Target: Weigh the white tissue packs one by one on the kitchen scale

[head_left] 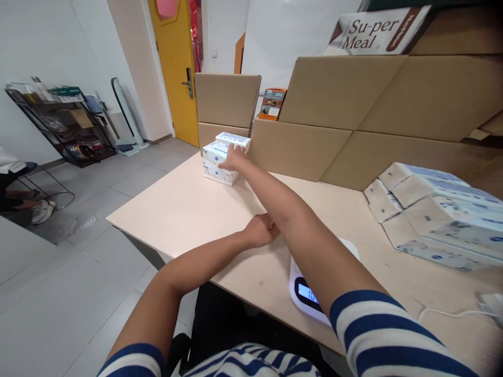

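At the far left end of the table, my right hand (234, 157) grips an upper tissue pack (215, 152) in a small stack. Its thumb lies against the near side and its fingers reach over the top. Beneath is another tissue pack (218, 173), and one more white pack (232, 138) stands behind. My left hand (259, 230) rests curled on the table, partly covered by my right forearm; whatever its fingers may hold is hidden. A white kitchen scale (296, 285) with a lit display sits under my right forearm, its reading partly covered.
Several tissue packs (440, 214) are piled at the right. Cardboard boxes (302, 149) line the table's back, with a small orange box (272, 103) on them. A white cable (451, 314) lies at the right. Another person's shoe (42, 212) shows at far left.
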Demonstrator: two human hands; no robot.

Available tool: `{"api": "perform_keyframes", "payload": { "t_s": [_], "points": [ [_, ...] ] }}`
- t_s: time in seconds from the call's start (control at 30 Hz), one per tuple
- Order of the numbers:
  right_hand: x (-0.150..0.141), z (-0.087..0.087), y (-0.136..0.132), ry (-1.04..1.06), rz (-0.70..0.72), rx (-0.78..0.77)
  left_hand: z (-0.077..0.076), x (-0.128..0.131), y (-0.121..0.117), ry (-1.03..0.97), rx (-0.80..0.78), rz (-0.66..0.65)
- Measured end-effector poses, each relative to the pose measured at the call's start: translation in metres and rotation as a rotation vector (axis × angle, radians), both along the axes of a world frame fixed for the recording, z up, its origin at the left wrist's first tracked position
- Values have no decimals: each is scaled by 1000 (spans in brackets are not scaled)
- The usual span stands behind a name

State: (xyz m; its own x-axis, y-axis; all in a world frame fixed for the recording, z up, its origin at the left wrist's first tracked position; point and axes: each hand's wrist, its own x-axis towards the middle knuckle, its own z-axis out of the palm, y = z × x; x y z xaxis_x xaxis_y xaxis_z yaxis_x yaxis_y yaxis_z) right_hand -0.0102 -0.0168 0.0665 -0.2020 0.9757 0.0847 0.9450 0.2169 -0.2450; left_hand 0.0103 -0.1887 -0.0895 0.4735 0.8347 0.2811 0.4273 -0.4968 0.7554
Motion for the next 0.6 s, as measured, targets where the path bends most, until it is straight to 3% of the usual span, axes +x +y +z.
{"api": "perform_keyframes", "payload": {
  "t_s": [0.2, 0.33, 0.47, 0.6],
  "points": [
    [-2, 4, -36, -60, 97, 172, 7, -2, -3, 31, -36, -22],
    [32, 11, -73, -131, 215, 344, 9, -2, -3, 30, -58, -9],
    [112, 15, -114, -157, 213, 506, 12, -2, -1, 32, -80, -4],
    [233, 5, -155, 11, 84, 429, 16, 0, -1, 60, -73, -24]
  ]
}}
